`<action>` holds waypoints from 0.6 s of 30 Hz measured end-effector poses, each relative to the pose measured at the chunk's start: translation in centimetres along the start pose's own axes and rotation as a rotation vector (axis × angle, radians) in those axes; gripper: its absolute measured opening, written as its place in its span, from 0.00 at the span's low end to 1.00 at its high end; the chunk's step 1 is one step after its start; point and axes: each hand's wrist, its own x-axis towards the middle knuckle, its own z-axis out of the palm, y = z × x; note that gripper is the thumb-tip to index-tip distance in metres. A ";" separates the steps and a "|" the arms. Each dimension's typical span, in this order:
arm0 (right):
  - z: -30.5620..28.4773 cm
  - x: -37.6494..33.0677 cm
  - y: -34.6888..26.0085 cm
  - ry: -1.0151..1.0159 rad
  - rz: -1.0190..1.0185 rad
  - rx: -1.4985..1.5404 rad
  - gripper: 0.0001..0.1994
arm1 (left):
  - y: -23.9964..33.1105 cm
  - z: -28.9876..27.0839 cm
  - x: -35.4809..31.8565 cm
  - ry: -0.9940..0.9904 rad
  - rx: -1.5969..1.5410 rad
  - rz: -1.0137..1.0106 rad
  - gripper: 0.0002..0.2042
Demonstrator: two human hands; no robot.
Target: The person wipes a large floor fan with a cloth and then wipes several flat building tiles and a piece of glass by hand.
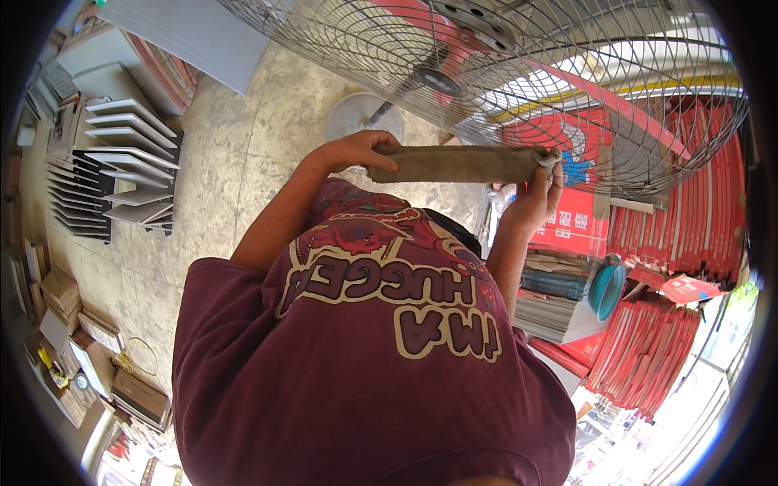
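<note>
Overall light: we get bright daylight, colours punchy.
Source: comes from the right, where the view past the fan guard (567, 73) blows out white.
Shadows: soft on the concrete floor (243, 162).
Edges: heavy fisheye bend, black corners.
Focus: we see centre sharp, lower right rim smeary.

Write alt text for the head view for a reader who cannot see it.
Both hands, left hand and right hand, hold a long brown bar level by its ends, before a large wire-caged fan. Red packages are stacked at right.
</note>
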 end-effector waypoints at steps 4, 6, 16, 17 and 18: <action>0.0 0.2 0.1 0.003 0.008 0.026 0.17 | -0.2 -0.3 0.1 -0.007 0.119 -0.008 0.19; -0.2 0.3 0.3 0.000 0.006 0.027 0.17 | -0.2 -0.7 0.3 0.039 0.148 -0.026 0.18; -2.0 1.3 3.6 -0.018 0.270 0.208 0.21 | 1.5 -1.0 -0.3 0.395 -0.134 0.142 0.14; -2.0 1.4 4.1 -0.029 0.315 0.241 0.22 | 1.8 -0.9 -0.4 0.426 -0.188 0.168 0.15; -1.8 1.3 4.6 0.012 0.350 0.247 0.23 | 2.2 -0.8 -0.4 0.456 -0.243 0.194 0.15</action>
